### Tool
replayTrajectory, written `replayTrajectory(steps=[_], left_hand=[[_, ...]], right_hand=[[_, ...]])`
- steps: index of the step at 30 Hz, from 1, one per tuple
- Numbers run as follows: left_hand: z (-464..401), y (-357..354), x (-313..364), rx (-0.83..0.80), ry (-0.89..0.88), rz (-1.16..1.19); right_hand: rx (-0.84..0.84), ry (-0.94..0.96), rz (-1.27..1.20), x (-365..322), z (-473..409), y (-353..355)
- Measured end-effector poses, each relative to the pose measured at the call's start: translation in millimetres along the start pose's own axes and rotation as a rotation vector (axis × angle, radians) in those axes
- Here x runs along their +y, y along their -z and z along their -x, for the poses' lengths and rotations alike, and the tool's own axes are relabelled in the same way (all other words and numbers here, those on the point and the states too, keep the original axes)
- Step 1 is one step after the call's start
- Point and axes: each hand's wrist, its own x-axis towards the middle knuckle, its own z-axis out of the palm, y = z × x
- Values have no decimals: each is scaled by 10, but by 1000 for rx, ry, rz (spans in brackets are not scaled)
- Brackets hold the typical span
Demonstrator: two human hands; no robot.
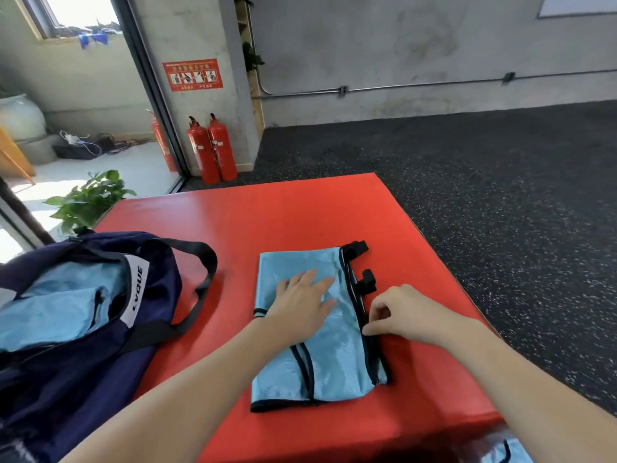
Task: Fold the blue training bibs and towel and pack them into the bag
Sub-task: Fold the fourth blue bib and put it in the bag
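- On the left of the red bench, a navy bag is seen open, with light blue fabric packed inside.
- At the middle, a folded blue bib is pressed flat by the left hand, fingers spread.
- At the bib's right edge, the black trim is pinched by the right hand.

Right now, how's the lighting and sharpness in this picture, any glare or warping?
Head view: daylight blows out the window at top left; the red padded mat shows soft sheen; the light blue mesh bib under the left hand stays sharp; wide-angle bending curves the wall pipe; the bottom right corner blurs.
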Motion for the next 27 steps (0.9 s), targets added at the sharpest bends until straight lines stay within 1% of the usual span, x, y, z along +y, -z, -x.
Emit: replayTrajectory(steps=[4, 7, 9, 11, 13, 17, 19, 21, 23, 25, 27], left_hand=[[636, 93, -156, 44, -91, 60], [1105, 67, -330, 95, -146, 113], [1326, 30, -433, 104, -147, 189], [1457, -2, -497, 83, -120, 244], [1525, -15, -519, 74, -136, 266], [1624, -21, -518, 52, -131, 263], [1660, -36, -516, 43, -117, 246], [1676, -41, -495, 42, -103, 238], [1680, -32, -462, 60, -53, 243], [1688, -4, -415, 74, -4, 233], [1688, 28, -369, 73, 28, 207]], right_hand=[[60, 93, 6, -83, 155, -8], [92, 217, 21, -241, 320, -84], [47, 274, 27, -332, 447, -189], [-36, 299, 105, -386, 561, -293], [-101, 311, 171, -397, 645, -339], [-131, 318, 254, -331, 723, -310], [-77, 344, 360, -304, 728, -366], [42, 417, 459, -298, 709, -467], [138, 478, 513, -299, 685, -542], [198, 487, 506, -302, 650, -557], [183, 410, 392, -338, 637, -528]])
